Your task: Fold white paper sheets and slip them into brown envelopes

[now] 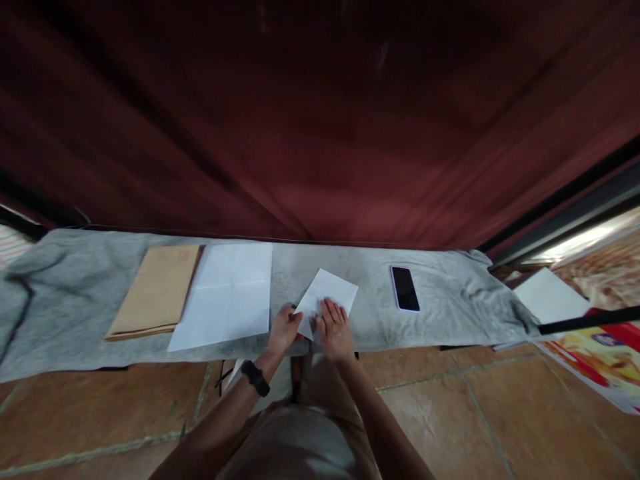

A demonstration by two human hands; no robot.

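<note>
My left fingers (290, 315) pinch the white paper (324, 285) at the cloth-covered bench's (450, 287) near edge; my right fingers (332, 312) lie outstretched on it, gripping nothing. Likely I'm flattening a fold; next calls for aligned edges.

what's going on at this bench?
A person is handling a small white paper on a grey cloth. The left hand holds its near left edge, and the right hand lies palm down on it with fingers spread a little. To the left lie a larger, creased white sheet and, beyond it, a brown paper stack. A phone with a dark screen lies to the right, touched by neither hand.
</note>
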